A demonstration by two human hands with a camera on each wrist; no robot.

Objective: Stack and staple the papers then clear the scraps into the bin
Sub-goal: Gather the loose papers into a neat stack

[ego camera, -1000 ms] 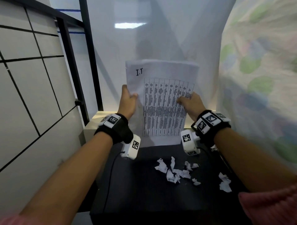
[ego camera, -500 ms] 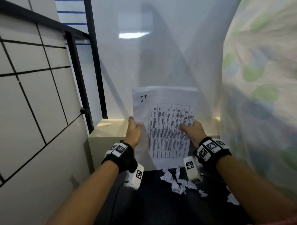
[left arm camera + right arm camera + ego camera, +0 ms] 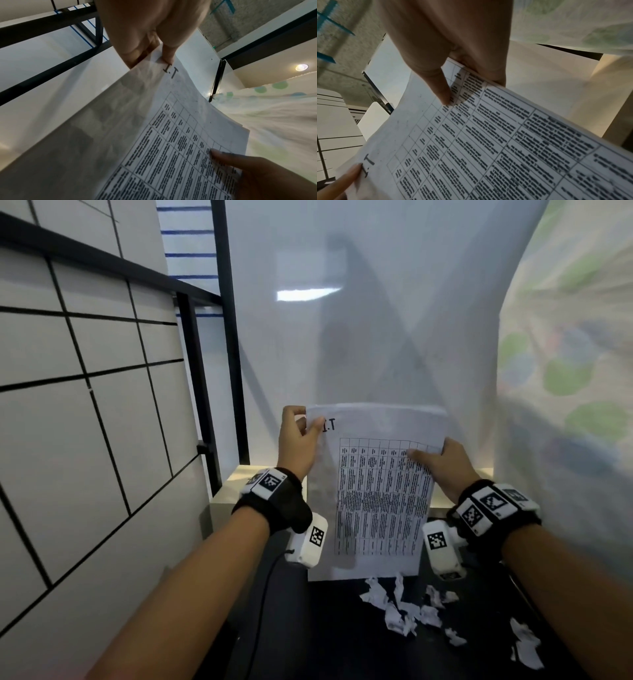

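A stack of printed papers (image 3: 376, 491) with a table and the heading "I.T" stands upright, its bottom edge on the black table (image 3: 325, 638). My left hand (image 3: 296, 436) pinches the stack's top left corner, thumb on the front. My right hand (image 3: 442, 460) grips the right edge, thumb across the print. The left wrist view shows the papers (image 3: 171, 135) pinched by my left hand (image 3: 161, 51). In the right wrist view my right hand (image 3: 453, 81) clamps the papers (image 3: 488, 142). Torn white scraps (image 3: 404, 607) lie on the table below the stack.
More scraps (image 3: 525, 645) lie at the table's right side. A white tiled wall (image 3: 85, 422) and a black metal frame (image 3: 229, 337) stand on the left. A dotted curtain (image 3: 565, 371) hangs on the right. A pale ledge (image 3: 233, 487) runs behind the table.
My left hand has slid up from the stack's left edge to its top left corner. My right hand has moved higher on the right edge. The stack sits lower in view as my head tilted up.
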